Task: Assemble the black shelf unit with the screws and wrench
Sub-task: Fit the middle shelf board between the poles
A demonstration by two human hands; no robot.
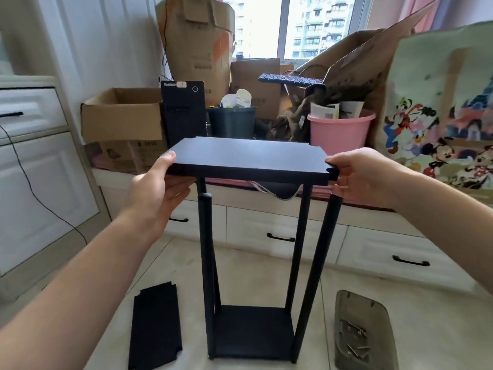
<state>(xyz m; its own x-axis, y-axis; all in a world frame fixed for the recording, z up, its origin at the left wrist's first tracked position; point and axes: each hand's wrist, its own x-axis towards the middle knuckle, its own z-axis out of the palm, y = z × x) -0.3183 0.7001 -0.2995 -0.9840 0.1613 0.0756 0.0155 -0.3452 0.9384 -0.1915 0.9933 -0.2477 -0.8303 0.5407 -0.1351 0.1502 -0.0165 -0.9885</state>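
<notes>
Head view: black shelf unit [256, 263] upright on the tiled floor [266, 276], bottom board [250, 331] low between four black poles [316, 263]. Top shelf board [248, 158] held level above the pole tops, gripped at both short ends. Left hand [157, 190] clasping the left edge, thumb on top, fingers curled underneath. Right hand [362, 177] clasping the right corner, thumb on top, fingers wrapped down beside the front right pole. Front left pole top visibly below the board, not touching it; cannot tell whether the others meet it. Spare black board [154, 327] flat on the floor, left of the unit. Grey tray [360, 303] on the floor to the right, holding screws [356, 340]. Behind, a window bench with drawers [280, 231], cardboard boxes [120, 116], a pink bucket [341, 132], a keyboard [290, 80].
</notes>
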